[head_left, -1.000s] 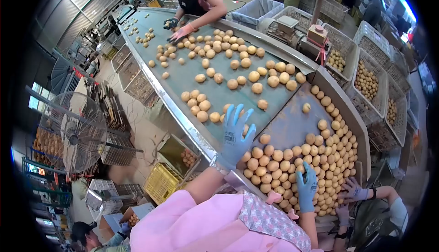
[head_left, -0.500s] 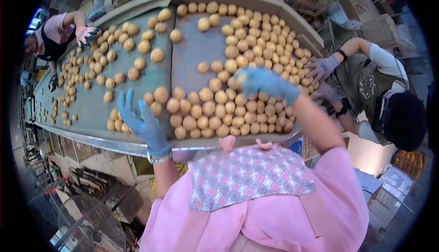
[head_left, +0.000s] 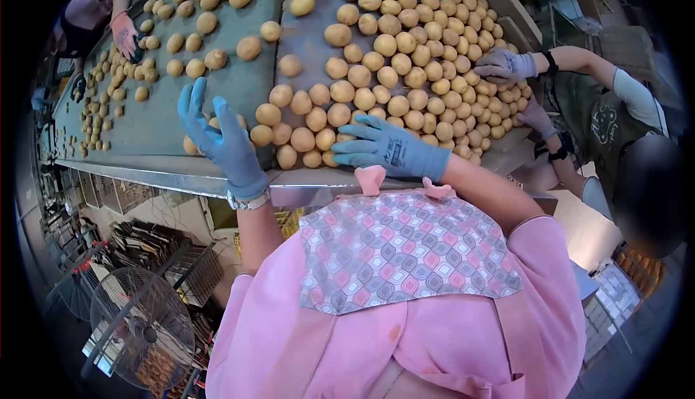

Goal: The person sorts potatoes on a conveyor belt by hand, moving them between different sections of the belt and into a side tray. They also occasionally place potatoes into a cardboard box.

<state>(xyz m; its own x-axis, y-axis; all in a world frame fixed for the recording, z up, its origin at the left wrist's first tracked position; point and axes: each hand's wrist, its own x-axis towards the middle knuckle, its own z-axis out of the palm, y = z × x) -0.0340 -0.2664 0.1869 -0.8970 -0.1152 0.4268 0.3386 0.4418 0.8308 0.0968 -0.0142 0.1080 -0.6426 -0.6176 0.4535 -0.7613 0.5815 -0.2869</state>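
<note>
Many round yellow-brown potatoes (head_left: 387, 44) lie on a grey tray, thickest toward its right side. More of them are spread over the green belt (head_left: 159, 98) on the left. My left hand (head_left: 221, 138), in a blue glove, is raised over the near edge of the belt with its fingers apart, a few potatoes just behind it. My right hand (head_left: 391, 147), also gloved in blue, rests palm down with spread fingers on potatoes at the tray's near side.
A co-worker (head_left: 615, 131) at the right has both gloved hands on the potatoes. Another person (head_left: 90, 11) reaches over the belt at the far left. A metal rail (head_left: 166, 182) runs along the near edge. A fan (head_left: 148, 334) stands at the lower left.
The view has shifted, so the potatoes appear higher and larger. My right hand has come down and nearer to me, onto the near potatoes. My left hand stays raised and spread.
</note>
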